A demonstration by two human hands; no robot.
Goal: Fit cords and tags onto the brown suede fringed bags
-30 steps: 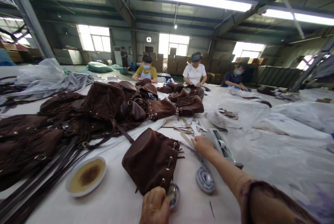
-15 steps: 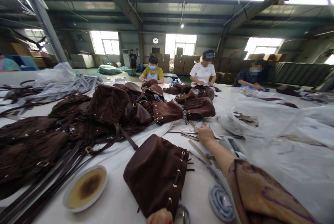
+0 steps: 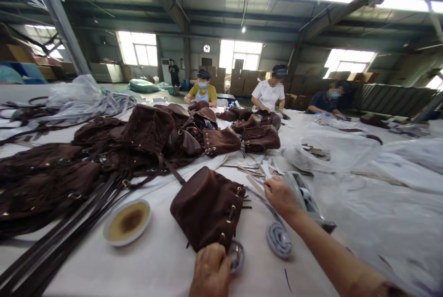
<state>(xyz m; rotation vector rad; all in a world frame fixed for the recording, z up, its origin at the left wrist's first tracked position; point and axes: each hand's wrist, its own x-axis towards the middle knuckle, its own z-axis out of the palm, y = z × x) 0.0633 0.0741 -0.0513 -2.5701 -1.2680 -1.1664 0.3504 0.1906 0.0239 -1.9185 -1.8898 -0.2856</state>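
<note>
A dark brown drawstring backpack point(image 3: 207, 209) with metal eyelets lies on its side in front of me. My left hand point(image 3: 211, 269) is closed on its near edge, beside a coiled grey strap with a buckle point(image 3: 237, 256). Farther right, my right hand point(image 3: 281, 195) hovers or rests by loose paper strips point(image 3: 266, 168), its fingers pinched together. What those fingers hold, if anything, I cannot make out. Just right of this hand stands a grey tape dispenser point(image 3: 302, 191). A rolled grey strap point(image 3: 278, 240) lies below the right hand.
Brown backpacks point(image 3: 148, 126) are heaped at left and centre, with long dark straps point(image 3: 79, 223) trailing forward. A white dish point(image 3: 127, 222) of yellowish stuff sits at left front. Clear plastic bags point(image 3: 332, 149) cover the right side. Several people work across the white table point(image 3: 86, 269).
My right hand has drawn back a little from the paper strips, toward me. The left hand shows more fully, still on the backpack. The view has shifted slightly.
</note>
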